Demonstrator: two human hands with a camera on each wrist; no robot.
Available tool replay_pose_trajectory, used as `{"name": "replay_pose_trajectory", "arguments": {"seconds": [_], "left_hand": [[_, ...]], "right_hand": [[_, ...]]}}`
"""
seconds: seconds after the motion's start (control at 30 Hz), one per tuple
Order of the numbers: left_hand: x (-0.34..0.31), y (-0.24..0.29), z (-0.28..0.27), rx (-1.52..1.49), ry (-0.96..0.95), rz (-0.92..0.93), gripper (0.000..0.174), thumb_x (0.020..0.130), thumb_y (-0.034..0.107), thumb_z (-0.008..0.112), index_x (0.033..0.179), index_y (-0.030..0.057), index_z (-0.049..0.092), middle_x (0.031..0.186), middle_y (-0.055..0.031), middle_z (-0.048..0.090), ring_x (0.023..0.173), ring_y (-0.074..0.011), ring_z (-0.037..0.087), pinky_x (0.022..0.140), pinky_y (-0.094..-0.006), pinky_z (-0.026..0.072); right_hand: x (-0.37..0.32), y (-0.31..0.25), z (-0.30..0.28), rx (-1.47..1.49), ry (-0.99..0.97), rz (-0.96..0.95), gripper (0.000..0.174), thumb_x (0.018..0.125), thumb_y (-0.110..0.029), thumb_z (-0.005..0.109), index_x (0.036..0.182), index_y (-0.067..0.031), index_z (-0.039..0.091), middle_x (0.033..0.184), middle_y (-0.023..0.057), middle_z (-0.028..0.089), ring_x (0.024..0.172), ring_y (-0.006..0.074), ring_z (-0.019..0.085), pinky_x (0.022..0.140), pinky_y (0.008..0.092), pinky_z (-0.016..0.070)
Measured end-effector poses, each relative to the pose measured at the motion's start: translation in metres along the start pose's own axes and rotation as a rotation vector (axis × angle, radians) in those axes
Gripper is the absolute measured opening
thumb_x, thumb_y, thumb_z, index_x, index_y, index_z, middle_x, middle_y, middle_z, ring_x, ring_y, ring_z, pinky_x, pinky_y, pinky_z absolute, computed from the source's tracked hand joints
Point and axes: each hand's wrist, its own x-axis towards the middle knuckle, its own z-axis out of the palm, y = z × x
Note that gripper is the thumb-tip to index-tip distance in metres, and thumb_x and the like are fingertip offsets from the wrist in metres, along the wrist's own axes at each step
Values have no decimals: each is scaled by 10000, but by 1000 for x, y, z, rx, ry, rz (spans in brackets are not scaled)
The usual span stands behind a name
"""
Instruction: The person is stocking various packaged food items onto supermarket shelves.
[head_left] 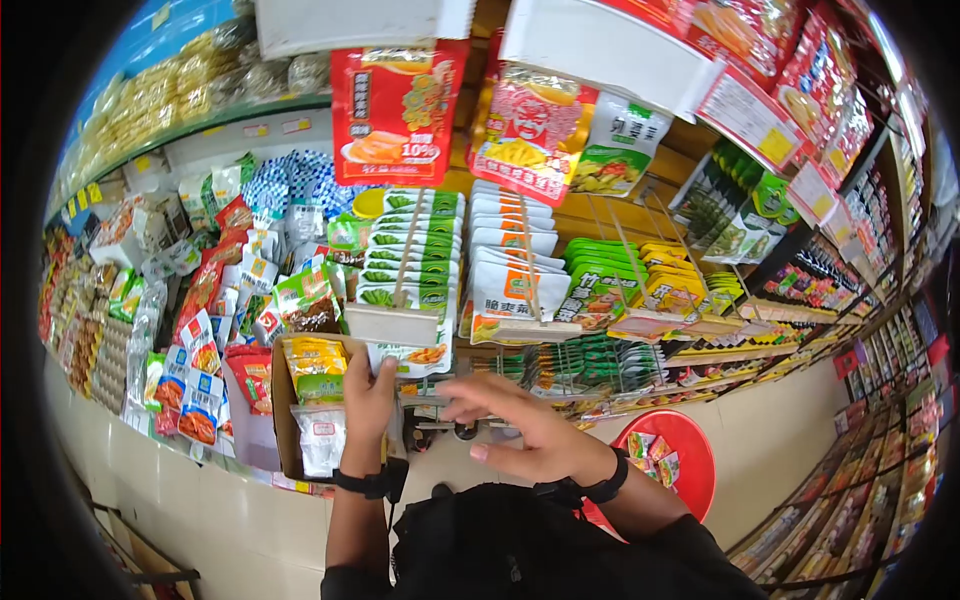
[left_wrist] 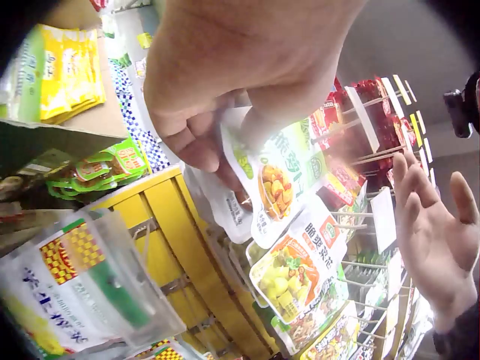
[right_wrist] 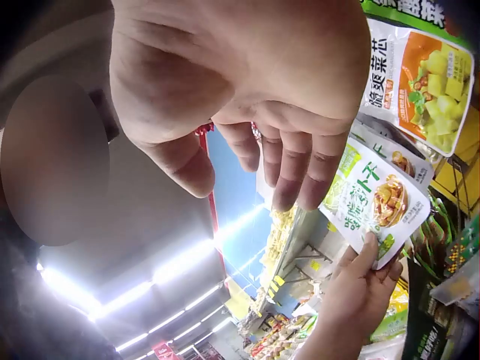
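Note:
My left hand (head_left: 370, 400) pinches a white-and-green pickle pouch (right_wrist: 375, 199) near its lower edge, thumb on the printed front and fingers behind. In the left wrist view the pouch hangs close beside other hanging pouches, its picture of food pieces showing below my hand (left_wrist: 240, 67). Farther right, my right hand (head_left: 525, 435) is held in the air with fingers spread loosely and nothing in it. Its palm (right_wrist: 247, 82) fills the top of the right wrist view. White pouches with an orange panel (head_left: 505, 295) hang in a row just right of the held one.
A cardboard box (head_left: 285, 425) of yellow and white packets stands by my left wrist. Large red pouches (head_left: 400, 120) hang overhead. Behind my right forearm, a red basket (head_left: 700, 440) holding several packets sits on the tiled floor. Metal hooks with label holders (head_left: 390, 325) stick out toward me.

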Motion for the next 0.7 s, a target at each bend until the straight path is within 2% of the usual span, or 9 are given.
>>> {"name": "replay_pose_trajectory", "arguments": {"seconds": [0.07, 0.1, 0.2, 0.33, 0.43, 0.6, 0.7], "left_hand": [[-9, -3, -7, -2, -25, -69, 113, 975, 59, 592, 1063, -11, 579, 903, -30, 665, 768, -85, 621, 680, -271, 500], [-14, -1, -7, 33, 23, -112, 79, 984, 75, 583, 1017, 4, 584, 881, -38, 686, 698, -90, 636, 631, -263, 493], [-29, -6, -16, 57, 34, -138, 84, 994, 94, 575, 1005, 11, 590, 859, -56, 704, 696, -121, 655, 639, -263, 500], [-51, -23, -30, 116, 73, -146, 136, 1006, 154, 576, 1019, 22, 600, 838, -70, 693, 691, -131, 652, 633, -257, 496], [-67, -22, -29, 168, 73, -146, 157, 1010, 177, 575, 989, 25, 611, 822, -78, 702, 673, -136, 658, 624, -256, 492], [-83, -7, -1, 221, 55, -213, 236, 1033, 209, 535, 942, 9, 619, 794, -89, 705, 669, -153, 670, 641, -267, 509], [-84, -7, 21, 171, -3, -202, 313, 1046, 249, 508, 910, -3, 635, 784, -98, 709, 664, -167, 678, 627, -276, 505]], "right_hand": [[-11, 2, -3, 27, -13, 37, 641, 877, 8, 638, 1471, -29, 399, 1348, 155, 497, 1161, 260, 601, 979, 375, 487], [-17, 5, -4, 40, -2, 47, 611, 877, 11, 635, 1449, -23, 424, 1302, 141, 538, 1137, 247, 612, 972, 369, 489], [-44, 21, -8, 44, 24, 68, 594, 887, 3, 632, 1444, -19, 425, 1277, 135, 572, 1108, 242, 626, 967, 369, 492], [-87, 46, -18, 43, 77, 104, 482, 919, -25, 636, 1382, -9, 502, 1276, 133, 600, 1090, 232, 637, 955, 353, 501], [-123, 54, -28, 84, 175, 209, 424, 929, -25, 637, 1342, -4, 543, 1219, 117, 622, 1075, 212, 638, 950, 339, 503], [-191, 98, -38, 134, 330, 261, 404, 933, -28, 646, 1328, -31, 562, 1147, 98, 649, 1039, 178, 637, 918, 325, 511], [-225, 106, -41, 126, 407, 372, 356, 939, -65, 657, 1287, -34, 589, 1130, 82, 657, 1022, 171, 639, 898, 325, 515]]}}
